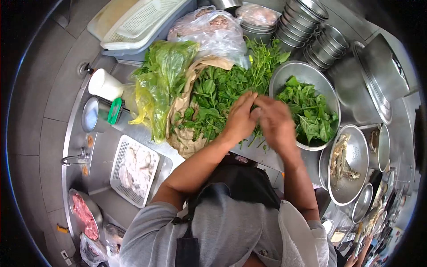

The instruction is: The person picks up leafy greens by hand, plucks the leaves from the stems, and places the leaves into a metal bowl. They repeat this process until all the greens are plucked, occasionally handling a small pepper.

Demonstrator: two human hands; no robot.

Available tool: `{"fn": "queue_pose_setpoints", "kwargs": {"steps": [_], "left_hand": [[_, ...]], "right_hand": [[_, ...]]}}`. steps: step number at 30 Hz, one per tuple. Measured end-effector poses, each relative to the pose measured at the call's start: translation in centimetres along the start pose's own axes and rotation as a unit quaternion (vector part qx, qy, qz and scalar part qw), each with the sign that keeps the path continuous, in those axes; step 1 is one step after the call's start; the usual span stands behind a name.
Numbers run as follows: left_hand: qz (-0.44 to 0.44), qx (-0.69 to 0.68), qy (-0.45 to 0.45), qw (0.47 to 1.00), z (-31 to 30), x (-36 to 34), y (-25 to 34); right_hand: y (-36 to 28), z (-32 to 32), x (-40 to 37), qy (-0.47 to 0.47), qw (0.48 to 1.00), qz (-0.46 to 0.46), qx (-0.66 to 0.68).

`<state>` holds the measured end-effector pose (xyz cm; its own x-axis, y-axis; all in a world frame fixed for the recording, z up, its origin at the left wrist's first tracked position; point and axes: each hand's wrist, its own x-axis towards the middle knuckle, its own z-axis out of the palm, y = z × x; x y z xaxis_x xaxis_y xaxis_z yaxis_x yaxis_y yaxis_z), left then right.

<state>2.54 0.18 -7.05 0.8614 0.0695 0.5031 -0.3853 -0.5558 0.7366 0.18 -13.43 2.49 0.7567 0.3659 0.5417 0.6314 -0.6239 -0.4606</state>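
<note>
A heap of leafy green herbs (213, 91) lies on brown paper (184, 140) on the steel counter. Over its right side, my left hand (242, 113) has its fingers bent together, close to my other hand; whatever they hold is too small to make out. My right hand (275, 120) is smeared by motion between the heap and a steel bowl (332, 93). Loose leaves (309, 109) fill much of that bowl. Cut stems lie beneath the hands. Left of the heap is a yellowish plastic bag of greens (167, 71).
A white basket of pale meat (138, 167) sits in the sink at left, under a tap (78, 156). Stacked steel bowls (298, 24) and a large pot (356, 84) stand at the back right. A colander (351, 155) with fried-looking pieces is at right.
</note>
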Motion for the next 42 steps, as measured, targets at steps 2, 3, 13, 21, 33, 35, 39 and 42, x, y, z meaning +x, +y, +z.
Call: {"fn": "queue_pose_setpoints", "kwargs": {"steps": [2, 3, 13, 21, 33, 35, 39, 42], "left_hand": [[-0.011, -0.060, -0.039, 0.997, -4.1, -0.7, -1.4], [-0.041, 0.005, -0.027, 0.999, -5.5, -0.8, -2.3], [-0.069, 0.284, -0.039, 0.956, -12.9, -3.7, -9.2], [-0.083, 0.203, 0.066, 0.973, -13.5, -3.8, -5.1], [-0.283, 0.185, -0.044, 0.940, -13.3, -5.1, -6.9], [-0.300, 0.182, -0.020, 0.936, -14.4, -4.6, -6.5], [-0.280, 0.165, 0.004, 0.946, -14.4, -4.8, -6.4], [-0.279, 0.129, 0.009, 0.951, -13.9, -5.3, -6.4]], "right_hand": [[-0.2, 4.0, 0.2, -0.072, 0.989, 0.038, 0.120], [-0.5, 5.4, 0.2, -0.112, 0.974, 0.084, 0.179], [4.5, 12.6, 0.2, -0.177, 0.969, 0.169, -0.042], [-0.4, 11.9, 1.5, -0.265, 0.962, 0.061, -0.004], [1.6, 13.4, -1.1, -0.252, 0.964, 0.065, -0.058], [-0.2, 12.2, -0.5, -0.269, 0.962, 0.042, -0.025], [-2.1, 13.0, -2.0, -0.336, 0.942, 0.025, -0.002], [-1.5, 13.8, -2.0, -0.350, 0.929, 0.116, 0.006]]}}
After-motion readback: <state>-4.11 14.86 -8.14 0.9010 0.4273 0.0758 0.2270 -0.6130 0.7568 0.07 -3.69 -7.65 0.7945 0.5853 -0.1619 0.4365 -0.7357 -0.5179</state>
